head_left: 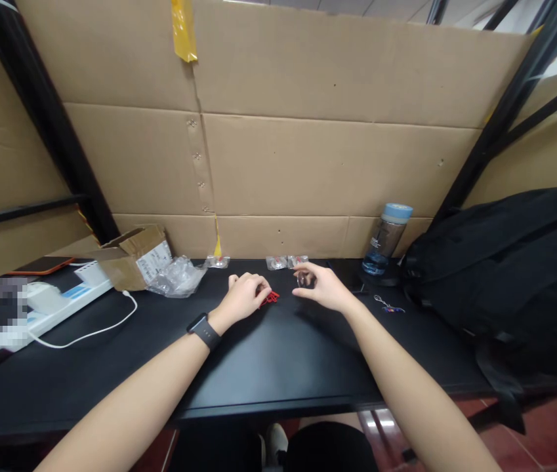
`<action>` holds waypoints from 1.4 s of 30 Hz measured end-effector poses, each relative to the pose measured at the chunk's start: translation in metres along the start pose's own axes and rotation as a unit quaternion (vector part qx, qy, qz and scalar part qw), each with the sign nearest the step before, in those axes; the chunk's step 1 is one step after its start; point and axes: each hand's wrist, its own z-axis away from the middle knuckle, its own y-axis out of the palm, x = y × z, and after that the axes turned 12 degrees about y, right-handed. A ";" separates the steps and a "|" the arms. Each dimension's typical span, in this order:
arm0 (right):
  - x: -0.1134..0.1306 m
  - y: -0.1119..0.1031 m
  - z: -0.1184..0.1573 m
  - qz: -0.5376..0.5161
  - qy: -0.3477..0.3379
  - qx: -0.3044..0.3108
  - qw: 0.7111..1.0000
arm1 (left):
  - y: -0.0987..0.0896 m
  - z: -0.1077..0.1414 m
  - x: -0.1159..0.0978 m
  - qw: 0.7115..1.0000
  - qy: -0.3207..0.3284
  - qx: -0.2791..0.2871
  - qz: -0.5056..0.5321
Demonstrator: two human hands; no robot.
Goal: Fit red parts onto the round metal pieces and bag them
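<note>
Cord [273, 297] is the bit to watch here: little red tangle on the black table [278, 373], sitting right at the fingertips of the left hand [243, 295], on the side facing the other hand. Left's clearly the nearer one; the right hand [327, 286] is off across a small gap, further to the cord's right. What shows of the cord is a bit longer sideways than front to back, so it roughly points from one hand to the other, though the left fingers hide part of it. Those fingers are bunched and curled down, and honestly I can't tell if they're pinching it or just touching. Right hand's got thumb and forefinger spread wide in a C, with a dark thing [306, 280] showing between them; can't tell if it's gripped. Clear packets [277, 263] lie just behind, by the cardboard [278, 170], and a charm [390, 307] is off past the right wrist.
</note>
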 end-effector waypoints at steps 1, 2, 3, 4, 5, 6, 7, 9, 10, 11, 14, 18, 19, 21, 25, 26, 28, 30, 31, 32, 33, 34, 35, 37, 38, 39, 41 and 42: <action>-0.008 -0.007 -0.002 0.030 0.018 -0.030 0.999 | 0.000 0.001 0.003 1.000 0.000 0.011 -0.014; -0.016 -0.013 -0.004 0.057 0.035 -0.060 0.996 | -0.001 0.001 0.005 1.000 -0.002 0.018 -0.023; -0.025 -0.019 -0.006 0.080 0.050 -0.081 0.992 | -0.001 0.001 0.007 0.999 -0.005 0.022 -0.028; -0.032 -0.024 -0.008 0.103 0.057 -0.095 0.989 | -0.002 0.001 0.008 0.999 -0.009 0.025 -0.032; -0.039 -0.028 -0.010 0.122 0.056 -0.102 0.986 | -0.002 0.001 0.009 0.999 -0.011 0.029 -0.034; -0.045 -0.031 -0.011 0.136 0.058 -0.106 0.983 | -0.003 0.001 0.010 0.999 -0.014 0.034 -0.035; -0.050 -0.033 -0.012 0.146 0.060 -0.104 0.982 | -0.004 0.000 0.011 0.998 -0.017 0.039 -0.035; -0.057 -0.034 -0.013 0.153 0.074 -0.088 0.982 | -0.005 -0.001 0.015 0.998 -0.029 0.045 -0.040; -0.060 -0.034 -0.014 0.153 0.085 -0.076 0.982 | -0.005 -0.001 0.019 0.997 -0.036 0.045 -0.046; -0.062 -0.033 -0.014 0.153 0.096 -0.065 0.981 | -0.005 -0.001 0.023 0.996 -0.044 0.044 -0.056; -0.068 -0.030 -0.015 0.162 0.129 -0.044 0.977 | -0.004 0.001 0.043 0.990 -0.081 0.040 -0.105; -0.073 -0.028 -0.015 0.183 0.163 -0.017 0.969 | -0.001 0.004 0.073 0.970 -0.150 0.050 -0.185; -0.074 -0.028 -0.014 0.186 0.168 -0.011 0.968 | 0.000 0.005 0.078 0.964 -0.164 0.056 -0.200; -0.074 -0.028 -0.014 0.187 0.169 -0.003 0.968 | 0.001 0.005 0.087 0.955 -0.192 0.071 -0.214; -0.074 -0.027 -0.015 0.178 0.149 -0.001 0.973 | 0.001 0.005 0.094 0.946 -0.239 0.097 -0.196; -0.074 -0.026 -0.015 0.174 0.145 -0.002 0.974 | 0.001 0.005 0.095 0.946 -0.242 0.094 -0.196; -0.073 -0.025 -0.015 0.170 0.135 -0.003 0.976 | 0.000 0.005 0.097 0.948 -0.234 0.076 -0.203; -0.073 -0.024 -0.015 0.175 0.123 -0.010 0.977 | -0.001 0.006 0.099 0.952 -0.221 0.052 -0.207; -0.073 -0.023 -0.015 0.182 0.115 -0.017 0.976 | -0.001 0.006 0.100 0.955 -0.212 0.041 -0.204; -0.072 -0.023 -0.015 0.190 0.108 -0.027 0.975 | -0.001 0.006 0.100 0.961 -0.196 0.031 -0.194; -0.072 -0.022 -0.015 0.198 0.101 -0.037 0.974 | -0.001 0.005 0.100 0.969 -0.169 0.024 -0.176; -0.071 -0.022 -0.015 0.204 0.096 -0.047 0.973 | 0.000 0.004 0.099 0.979 -0.132 0.024 -0.151; -0.070 -0.021 -0.015 0.207 0.092 -0.055 0.972 | 0.001 0.002 0.097 0.988 -0.089 0.029 -0.124; -0.068 -0.021 -0.015 0.206 0.086 -0.062 0.973 | 0.004 -0.002 0.092 0.996 -0.009 0.044 -0.074; -0.067 -0.021 -0.015 0.205 0.084 -0.062 0.973 | 0.006 -0.004 0.088 0.997 0.018 0.049 -0.058; -0.066 -0.020 -0.014 0.203 0.083 -0.060 0.974 | 0.009 -0.006 0.084 0.997 0.034 0.050 -0.049; -0.064 -0.020 -0.013 0.200 0.082 -0.054 0.975 | 0.013 -0.008 0.075 0.997 0.047 0.048 -0.037; -0.064 -0.021 -0.013 0.200 0.082 -0.050 0.975 | 0.015 -0.008 0.071 0.997 0.049 0.049 -0.029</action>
